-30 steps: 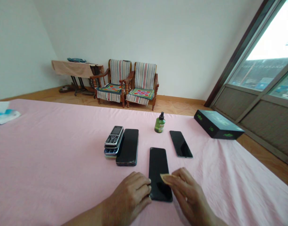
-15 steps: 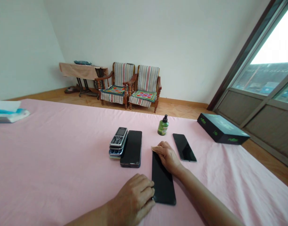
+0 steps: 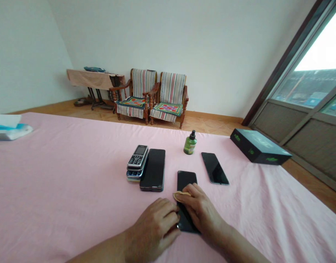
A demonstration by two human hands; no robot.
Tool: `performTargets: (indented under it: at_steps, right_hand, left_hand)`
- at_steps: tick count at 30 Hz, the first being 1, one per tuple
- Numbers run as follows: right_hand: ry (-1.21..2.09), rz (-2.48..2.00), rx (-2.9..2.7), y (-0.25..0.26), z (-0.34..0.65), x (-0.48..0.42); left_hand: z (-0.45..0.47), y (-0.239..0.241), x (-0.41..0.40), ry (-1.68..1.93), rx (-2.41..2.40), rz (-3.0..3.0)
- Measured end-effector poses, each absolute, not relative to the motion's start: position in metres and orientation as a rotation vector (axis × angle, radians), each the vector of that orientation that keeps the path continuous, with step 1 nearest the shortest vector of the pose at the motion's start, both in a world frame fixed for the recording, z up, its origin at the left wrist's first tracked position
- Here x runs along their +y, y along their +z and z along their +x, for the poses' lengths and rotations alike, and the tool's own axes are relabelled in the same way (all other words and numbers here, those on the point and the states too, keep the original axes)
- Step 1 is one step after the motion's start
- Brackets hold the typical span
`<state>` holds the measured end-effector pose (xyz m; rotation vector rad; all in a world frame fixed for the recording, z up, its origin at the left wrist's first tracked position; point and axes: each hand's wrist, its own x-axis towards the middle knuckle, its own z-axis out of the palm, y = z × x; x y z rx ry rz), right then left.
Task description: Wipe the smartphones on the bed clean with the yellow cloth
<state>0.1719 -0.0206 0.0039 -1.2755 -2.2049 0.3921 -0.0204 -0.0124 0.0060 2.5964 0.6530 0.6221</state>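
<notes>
A black smartphone (image 3: 186, 178) lies screen up on the pink sheet in front of me. Along its lower left edge, my left hand (image 3: 157, 228) is closed with curled fingers gripping the side. My right hand (image 3: 202, 208) presses a small yellowish cloth (image 3: 181, 196) onto the middle of the screen, fingers closed over it. Left of this phone sit a dark smartphone stack (image 3: 153, 170) and a pile of keypad phones (image 3: 137, 157), a silver one on top. Another black smartphone (image 3: 215, 168) rests to the right. Behind them stands a green spray bottle (image 3: 190, 143) with a black cap.
A black box (image 3: 259, 146) with green print is at the right, near the far edge of the pink sheet (image 3: 74, 175). A tissue pack (image 3: 10, 131) lies at the far left. Two wooden chairs (image 3: 168, 95) and a cloth-covered sewing table (image 3: 91, 79) are by the wall.
My right hand has slid the cloth from the phone's far end down towards me, to the middle of the screen. My left hand stays at the phone's lower left edge.
</notes>
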Motion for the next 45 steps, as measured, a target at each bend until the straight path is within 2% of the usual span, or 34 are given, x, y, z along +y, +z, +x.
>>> performTargets:
  at_steps: [9, 20, 27, 36, 45]
  right_hand:
    - [0.494, -1.250, -2.200, 0.002, 0.169, -0.053]
    - [0.091, -1.044, -2.144, -0.036, 0.170, -0.078]
    - [0.397, -1.151, -1.947, -0.017, 0.177, -0.081]
    - [-0.023, -1.098, -2.291, -0.015, 0.164, -0.077]
    - [-0.094, -1.218, -2.310, -0.011, 0.172, -0.089]
  left_hand:
    - [-0.021, 0.002, -0.011, 0.665, 0.815, 2.338]
    - [-0.022, 0.002, -0.002, 0.651, 0.665, 2.331]
    - [-0.023, 0.003, -0.001, 0.614, 0.640, 2.386]
    - [-0.024, 0.003, -0.006, 0.641, 0.561, 2.460]
    - [-0.025, 0.002, -0.005, 0.653, 0.534, 2.505]
